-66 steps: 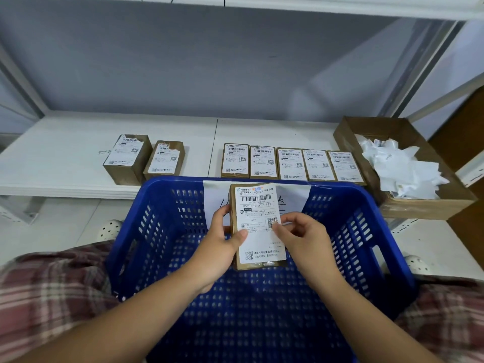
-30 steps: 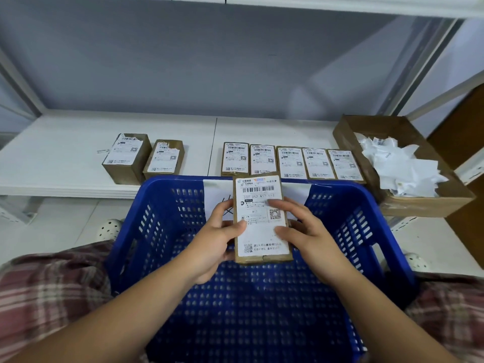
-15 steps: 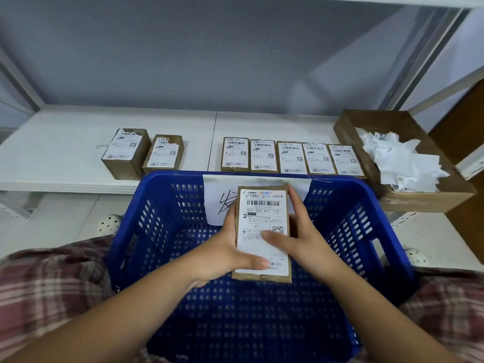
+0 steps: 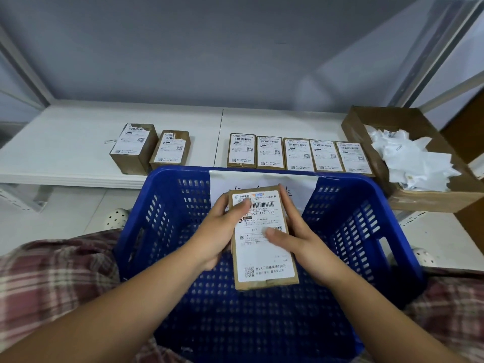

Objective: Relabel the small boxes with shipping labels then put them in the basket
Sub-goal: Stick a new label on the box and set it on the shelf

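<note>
A small brown box [image 4: 264,280] with a white shipping label [image 4: 262,244] on its top face is held over the blue plastic basket [image 4: 366,231]. My left hand [image 4: 222,231] grips the box's left side, with its thumb on the label's upper left. My right hand [image 4: 296,239] holds the right side, and its thumb presses on the middle of the label. The basket sits on my lap and nothing else shows on its floor.
On the white shelf [image 4: 65,153] behind the basket lie a row of several labelled small boxes [image 4: 298,154] and two thicker boxes [image 4: 133,146] at the left. An open cardboard carton [image 4: 432,197] with crumpled white label backings stands at the right.
The box has come lower and nearer to me inside the basket. My thumbs have slid over the label, the left one up to its top, the right one to its middle.
</note>
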### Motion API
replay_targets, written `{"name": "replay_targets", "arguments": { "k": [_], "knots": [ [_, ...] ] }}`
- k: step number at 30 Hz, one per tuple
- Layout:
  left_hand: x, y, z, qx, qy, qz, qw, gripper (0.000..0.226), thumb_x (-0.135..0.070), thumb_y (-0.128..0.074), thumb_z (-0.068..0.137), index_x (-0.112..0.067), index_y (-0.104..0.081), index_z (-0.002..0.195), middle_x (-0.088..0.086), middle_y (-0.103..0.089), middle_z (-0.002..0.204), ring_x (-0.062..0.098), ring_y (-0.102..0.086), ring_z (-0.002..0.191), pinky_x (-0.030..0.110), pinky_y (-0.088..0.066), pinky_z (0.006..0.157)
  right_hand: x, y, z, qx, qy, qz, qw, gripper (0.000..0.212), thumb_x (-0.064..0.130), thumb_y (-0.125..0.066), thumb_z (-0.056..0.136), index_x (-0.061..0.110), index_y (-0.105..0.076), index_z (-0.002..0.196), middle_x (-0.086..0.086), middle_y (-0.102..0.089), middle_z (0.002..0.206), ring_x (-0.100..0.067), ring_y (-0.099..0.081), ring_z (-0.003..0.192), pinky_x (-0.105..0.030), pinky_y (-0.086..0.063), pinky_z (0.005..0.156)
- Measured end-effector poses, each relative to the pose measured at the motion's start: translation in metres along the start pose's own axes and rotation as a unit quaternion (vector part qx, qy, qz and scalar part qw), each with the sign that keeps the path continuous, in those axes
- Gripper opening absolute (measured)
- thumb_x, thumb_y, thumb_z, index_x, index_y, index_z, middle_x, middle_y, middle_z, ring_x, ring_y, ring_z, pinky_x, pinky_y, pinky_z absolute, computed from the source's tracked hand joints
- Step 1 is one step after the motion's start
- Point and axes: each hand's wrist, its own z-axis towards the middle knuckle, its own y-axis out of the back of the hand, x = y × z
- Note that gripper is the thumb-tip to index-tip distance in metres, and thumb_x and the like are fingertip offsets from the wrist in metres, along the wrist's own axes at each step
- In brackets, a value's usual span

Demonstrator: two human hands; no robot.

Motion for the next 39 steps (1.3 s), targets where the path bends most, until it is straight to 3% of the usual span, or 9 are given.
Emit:
{"name": "replay_targets", "arguments": {
  "k": [6,10,13,17,22,26,29,34,39],
  "knots": [
    [0.002,0.003,0.008,-0.097,-0.018,0.023,0.995,0.023,-0.041,-0.038,0.099,-0.029,-0.058,0.099,0.002,-0.069,0.099,0.018,-0.064,0.097,0.039,-0.049,0.091,-0.006,-0.002,0.000,0.038,-0.033,-0.059,0.997,0.086,0.040,-0.078,0.078,0.067,-0.018,0.135,0.017,-0.061,0.130,-0.011,-0.060,0.120,-0.040,-0.052,0.098],
    [-0.002,0.006,0.008,-0.112,0.015,0.007,0.994,0.044,-0.053,-0.031,0.098,-0.024,-0.064,0.101,0.002,-0.071,0.098,0.018,-0.065,0.094,0.035,-0.048,0.082,-0.007,-0.001,-0.003,0.068,-0.074,-0.037,0.994,0.098,0.040,-0.080,0.066,0.070,-0.016,0.135,0.029,-0.059,0.127,-0.011,-0.061,0.119,-0.038,-0.057,0.086],
    [-0.003,0.008,0.007,-0.053,0.024,0.002,0.998,0.045,-0.061,-0.038,0.091,-0.027,-0.062,0.109,0.001,-0.073,0.098,0.021,-0.067,0.096,0.044,-0.050,0.091,-0.007,0.000,-0.002,0.055,-0.065,-0.035,0.996,0.107,0.036,-0.083,0.064,0.062,-0.013,0.142,0.024,-0.060,0.129,-0.010,-0.058,0.122,-0.042,-0.050,0.101],
    [0.001,0.006,0.003,0.068,-0.012,0.068,0.995,0.040,-0.021,-0.070,0.082,-0.029,-0.051,0.116,-0.004,-0.072,0.101,0.016,-0.070,0.093,0.040,-0.057,0.083,-0.006,-0.002,0.000,-0.025,-0.046,0.017,0.999,0.109,0.021,-0.083,0.072,0.045,-0.010,0.150,0.010,-0.069,0.120,-0.016,-0.067,0.109,-0.038,-0.056,0.090],
    [0.014,-0.004,-0.004,0.087,-0.018,0.090,0.992,0.020,-0.030,-0.055,0.094,-0.028,-0.055,0.114,-0.003,-0.073,0.098,0.017,-0.070,0.091,0.029,-0.057,0.074,-0.002,0.003,0.001,-0.071,-0.070,0.030,0.995,0.075,0.017,-0.077,0.070,0.029,-0.041,0.134,0.004,-0.075,0.100,-0.016,-0.072,0.093,-0.026,-0.057,0.073],
    [0.014,-0.006,-0.003,0.061,0.018,0.060,0.996,0.034,-0.051,-0.033,0.097,-0.039,-0.058,0.117,-0.011,-0.072,0.099,0.006,-0.065,0.095,0.016,-0.051,0.062,-0.002,0.001,0.002,-0.114,-0.077,0.028,0.990,0.034,0.013,-0.073,0.084,0.014,-0.056,0.113,-0.005,-0.075,0.094,-0.021,-0.073,0.083,-0.028,-0.057,0.065],
    [0.018,-0.006,-0.001,0.099,0.025,0.057,0.993,0.042,-0.057,-0.043,0.088,-0.047,-0.046,0.129,-0.011,-0.070,0.108,0.009,-0.064,0.104,0.025,-0.053,0.078,-0.004,0.002,0.005,-0.174,-0.070,0.057,0.981,0.018,0.017,-0.068,0.089,0.010,-0.057,0.102,-0.008,-0.073,0.089,-0.022,-0.072,0.076,-0.030,-0.055,0.060],
    [0.031,-0.005,0.000,0.216,0.058,0.103,0.969,0.111,-0.036,-0.084,0.058,-0.035,-0.019,0.148,-0.009,-0.064,0.123,0.012,-0.061,0.113,0.041,-0.047,0.101,-0.001,0.012,0.009,-0.297,-0.069,0.051,0.951,0.021,0.032,-0.056,0.097,0.011,-0.056,0.095,-0.006,-0.070,0.086,-0.016,-0.070,0.070,-0.027,-0.055,0.058],
    [0.032,-0.005,0.003,0.176,0.057,0.069,0.980,0.094,-0.022,-0.082,0.070,-0.034,-0.028,0.146,-0.005,-0.068,0.117,0.016,-0.065,0.108,0.044,-0.047,0.100,-0.004,0.014,0.009,-0.270,-0.089,0.068,0.956,0.040,0.048,-0.044,0.099,0.017,-0.060,0.118,-0.006,-0.075,0.101,-0.023,-0.072,0.092,-0.043,-0.057,0.086]
  ]
}}
